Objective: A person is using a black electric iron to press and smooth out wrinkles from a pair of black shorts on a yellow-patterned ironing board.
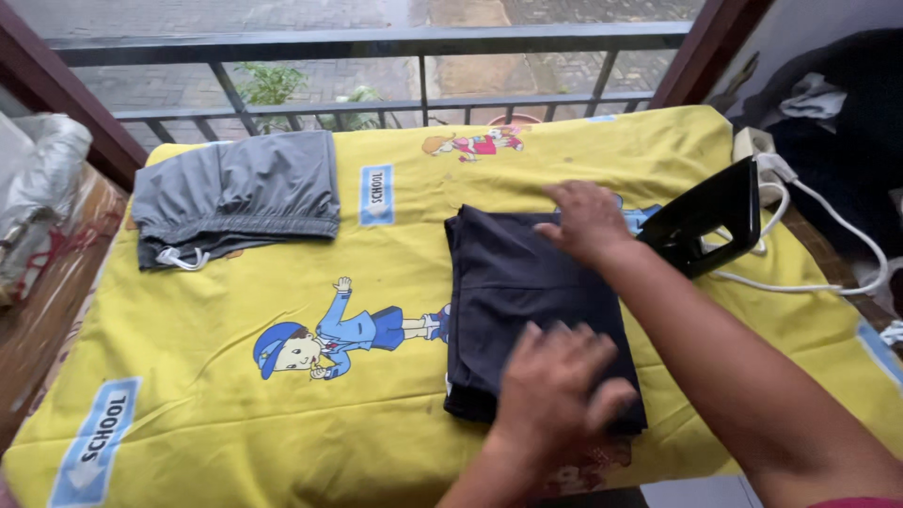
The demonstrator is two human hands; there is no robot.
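A folded dark navy garment lies on a table covered with a yellow cartoon-print sheet. My left hand rests flat on the garment's near end, fingers spread. My right hand presses on the garment's far right corner, palm down. Neither hand grips anything. A black iron stands on its heel just right of my right hand, its white cord trailing off to the right.
Folded grey shorts with a white drawstring lie at the far left of the sheet. A metal railing runs behind the table. Dark clothes pile at the far right; a plastic-wrapped bundle sits left.
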